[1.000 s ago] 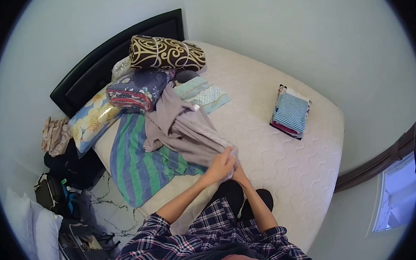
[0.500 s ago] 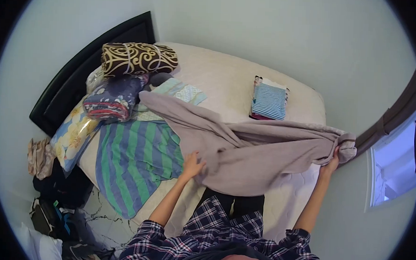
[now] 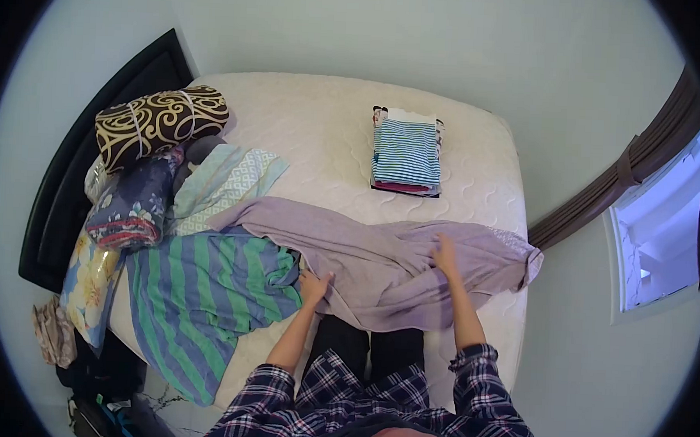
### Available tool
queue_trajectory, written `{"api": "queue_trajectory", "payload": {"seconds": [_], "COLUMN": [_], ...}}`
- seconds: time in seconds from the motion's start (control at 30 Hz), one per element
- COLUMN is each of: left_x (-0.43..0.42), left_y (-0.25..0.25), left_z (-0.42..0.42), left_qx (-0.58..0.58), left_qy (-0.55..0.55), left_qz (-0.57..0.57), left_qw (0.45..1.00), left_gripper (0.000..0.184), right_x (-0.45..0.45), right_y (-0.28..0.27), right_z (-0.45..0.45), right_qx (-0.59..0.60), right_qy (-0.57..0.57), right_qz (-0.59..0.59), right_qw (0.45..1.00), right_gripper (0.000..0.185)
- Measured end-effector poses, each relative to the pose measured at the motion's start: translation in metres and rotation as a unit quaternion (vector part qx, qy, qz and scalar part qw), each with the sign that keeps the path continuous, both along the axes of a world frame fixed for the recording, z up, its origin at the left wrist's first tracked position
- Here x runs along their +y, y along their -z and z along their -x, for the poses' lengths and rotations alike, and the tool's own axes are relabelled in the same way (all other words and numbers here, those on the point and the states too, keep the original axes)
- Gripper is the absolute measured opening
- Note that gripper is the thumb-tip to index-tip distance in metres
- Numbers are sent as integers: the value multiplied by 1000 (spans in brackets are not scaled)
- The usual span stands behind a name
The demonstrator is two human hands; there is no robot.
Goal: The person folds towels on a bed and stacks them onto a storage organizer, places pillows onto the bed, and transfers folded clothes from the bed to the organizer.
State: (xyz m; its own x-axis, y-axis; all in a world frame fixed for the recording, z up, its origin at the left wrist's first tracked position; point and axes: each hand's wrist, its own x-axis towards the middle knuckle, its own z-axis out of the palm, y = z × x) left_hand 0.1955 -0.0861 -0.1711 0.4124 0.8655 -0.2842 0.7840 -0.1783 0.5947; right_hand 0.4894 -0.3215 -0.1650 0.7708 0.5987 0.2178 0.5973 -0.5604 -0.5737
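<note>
Apparently straightening the mauve towel (image 3: 372, 251) across the mattress (image 3: 308, 115), with left hand (image 3: 313, 286) splayed at the near-left edge, right hand (image 3: 445, 258) open on top; probably calling for flatter folds.

At the left end of the mattress (image 3: 307, 123), a black headboard (image 3: 62, 182) is seen. Near it, a brown roll (image 3: 160, 123) is patterned with cream scrolls; just beside this, a dark floral bundle (image 3: 136, 197) is set above a yellow-flowered pillow (image 3: 89, 285). A folded stack (image 3: 407, 152), topped with blue-and-white stripes, is placed toward the far edge. Beside the window (image 3: 670, 225), a brown curtain (image 3: 642, 157) is gathered.
</note>
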Motion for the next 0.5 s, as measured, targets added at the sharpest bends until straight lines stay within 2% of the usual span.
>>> {"api": "queue_trajectory", "payload": {"seconds": [0.03, 0.07, 0.13, 0.2, 0.27, 0.3, 0.37, 0.4, 0.47, 0.5], "left_x": [-3, -2, 5, 8, 14, 18, 10, 15, 42, 61], "left_y": [2, 12, 52, 92, 114, 90, 16, 14, -37, -41], "left_z": [-6, -7, -5, 1, 12, 10, 12, 15, 17, 18], "left_qx": [33, 49, 58, 18, -126, -125, -177, -307, -233, -283], "left_qy": [-58, -60, -21, -135, -92, -88, -48, -60, -63, -72], "left_qz": [1, 15, 75, 168, 221, 216, 301, 277, 343, 338], "left_qw": [998, 997, 995, 976, 963, 964, 936, 908, 908, 894], "left_gripper": [77, 85, 77, 63, 46, 46, 37, 27, 33, 30], "right_x": [26, 51, 90, 122, 137, 143, 144, 141, 123, 102], "right_y": [-1, -1, 9, 15, 22, 21, 17, 21, 39, 40], "right_z": [1, 3, 5, 7, 22, 25, 28, 22, 1, -18], "right_qx": [31, 63, 30, -9, -37, -36, 138, 138, 196, 320], "right_qy": [-28, -56, -57, -53, -97, -93, -135, -136, -245, -211], "right_qz": [15, 29, 50, 66, 201, 196, 313, 315, 355, 185], "right_qw": [999, 996, 997, 996, 974, 976, 930, 929, 881, 905], "right_gripper": [53, 54, 54, 54, 55, 55, 52, 52, 51, 49]}}
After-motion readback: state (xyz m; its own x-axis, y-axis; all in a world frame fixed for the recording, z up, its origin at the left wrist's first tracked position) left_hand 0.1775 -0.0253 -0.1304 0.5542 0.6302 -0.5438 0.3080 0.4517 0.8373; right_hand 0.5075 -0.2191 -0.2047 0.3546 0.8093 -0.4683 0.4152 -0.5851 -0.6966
